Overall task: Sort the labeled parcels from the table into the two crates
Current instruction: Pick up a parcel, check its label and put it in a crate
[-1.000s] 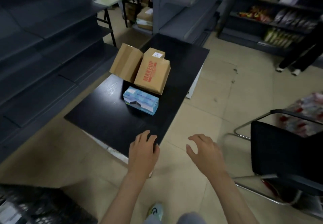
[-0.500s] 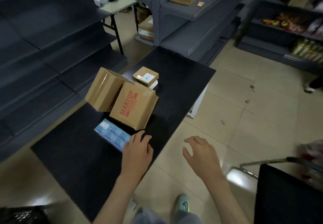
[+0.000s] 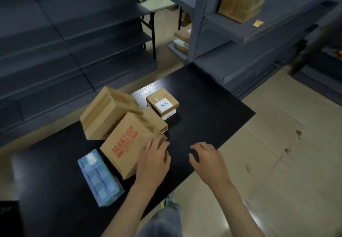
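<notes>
Left hand [image 3: 154, 160]: fingers spread, flat on the MAKEUP box [image 3: 127, 145] — gripping nothing.
Right hand [image 3: 207, 160]: loosely curled, empty — above the table [image 3: 209, 107].

Open tabletop [image 3: 203, 111] right of parcels [image 3: 111, 118] – shelving [image 3: 240, 59] (grey) behind

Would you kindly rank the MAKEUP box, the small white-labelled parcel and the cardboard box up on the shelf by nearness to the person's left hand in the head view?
1. The MAKEUP box: the left hand lies over its right edge.
2. The white-labelled parcel: farther back on the table.
3. The shelf box: far back, up on the shelf.
</notes>
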{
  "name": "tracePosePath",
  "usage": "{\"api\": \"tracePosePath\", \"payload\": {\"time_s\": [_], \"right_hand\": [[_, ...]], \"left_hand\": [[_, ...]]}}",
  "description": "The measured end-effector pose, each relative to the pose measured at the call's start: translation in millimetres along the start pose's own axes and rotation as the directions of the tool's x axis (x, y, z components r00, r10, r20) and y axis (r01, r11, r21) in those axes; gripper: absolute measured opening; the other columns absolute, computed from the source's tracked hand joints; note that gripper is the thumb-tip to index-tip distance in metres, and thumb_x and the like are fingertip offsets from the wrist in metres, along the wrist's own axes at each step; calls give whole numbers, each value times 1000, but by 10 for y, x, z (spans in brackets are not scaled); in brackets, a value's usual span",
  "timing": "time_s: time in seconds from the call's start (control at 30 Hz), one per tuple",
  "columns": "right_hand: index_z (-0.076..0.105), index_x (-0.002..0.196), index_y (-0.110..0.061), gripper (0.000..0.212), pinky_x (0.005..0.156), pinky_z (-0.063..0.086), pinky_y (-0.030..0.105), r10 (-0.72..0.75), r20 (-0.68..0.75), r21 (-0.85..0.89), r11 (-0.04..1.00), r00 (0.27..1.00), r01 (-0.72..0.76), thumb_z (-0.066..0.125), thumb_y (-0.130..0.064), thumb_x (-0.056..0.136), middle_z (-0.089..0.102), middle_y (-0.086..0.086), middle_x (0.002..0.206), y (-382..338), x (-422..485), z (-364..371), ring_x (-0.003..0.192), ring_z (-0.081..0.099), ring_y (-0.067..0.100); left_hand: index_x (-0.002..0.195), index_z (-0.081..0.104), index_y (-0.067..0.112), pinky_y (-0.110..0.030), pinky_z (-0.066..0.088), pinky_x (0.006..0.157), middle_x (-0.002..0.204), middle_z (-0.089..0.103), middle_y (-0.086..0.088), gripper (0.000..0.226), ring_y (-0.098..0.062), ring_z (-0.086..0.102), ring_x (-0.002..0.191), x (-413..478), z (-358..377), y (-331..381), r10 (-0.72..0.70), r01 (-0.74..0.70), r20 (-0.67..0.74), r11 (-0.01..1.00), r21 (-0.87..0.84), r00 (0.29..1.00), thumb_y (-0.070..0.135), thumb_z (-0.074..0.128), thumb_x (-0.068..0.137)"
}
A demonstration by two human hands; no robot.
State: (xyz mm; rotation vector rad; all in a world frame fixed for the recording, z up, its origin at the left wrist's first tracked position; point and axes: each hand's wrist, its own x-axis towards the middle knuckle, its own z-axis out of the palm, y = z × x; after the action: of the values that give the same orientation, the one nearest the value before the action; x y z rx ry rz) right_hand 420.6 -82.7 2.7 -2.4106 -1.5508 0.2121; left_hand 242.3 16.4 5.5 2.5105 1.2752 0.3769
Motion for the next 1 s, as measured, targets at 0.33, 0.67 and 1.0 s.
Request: {"api": "tracePosePath", "payload": {"time_s": [0.33,0.67,1.0], "right_hand": [[69,125,-23,31,86,52,31,-146,163,26,989,976,144,63,-37,98,68,-6,122,460,1573,52,107,63,14],[50,146,-22,46,97,52,37,-326,440,196,944,836,265,57,-33,102,54,2,143,846,3167,424,124,56,21],[9,166,-25,81,120,33,44,-269,767,404,908,582,-113,59,-33,103,23,-2,169,815,3898,989,152,31,23]], "left_hand": [[134,64,22,-33,50,103,134,59,4,35,-13,53,122,1119,361,35,-126,127,31,992,-23,992,23,59,99],[155,36,20,-35,49,101,141,52,-7,61,-22,52,121,2154,1026,-44,-495,494,218,867,59,841,24,57,97],[167,7,19,-46,46,113,157,44,-7,91,-26,46,141,2600,1384,-221,-717,785,322,590,-191,618,19,65,96]]}}
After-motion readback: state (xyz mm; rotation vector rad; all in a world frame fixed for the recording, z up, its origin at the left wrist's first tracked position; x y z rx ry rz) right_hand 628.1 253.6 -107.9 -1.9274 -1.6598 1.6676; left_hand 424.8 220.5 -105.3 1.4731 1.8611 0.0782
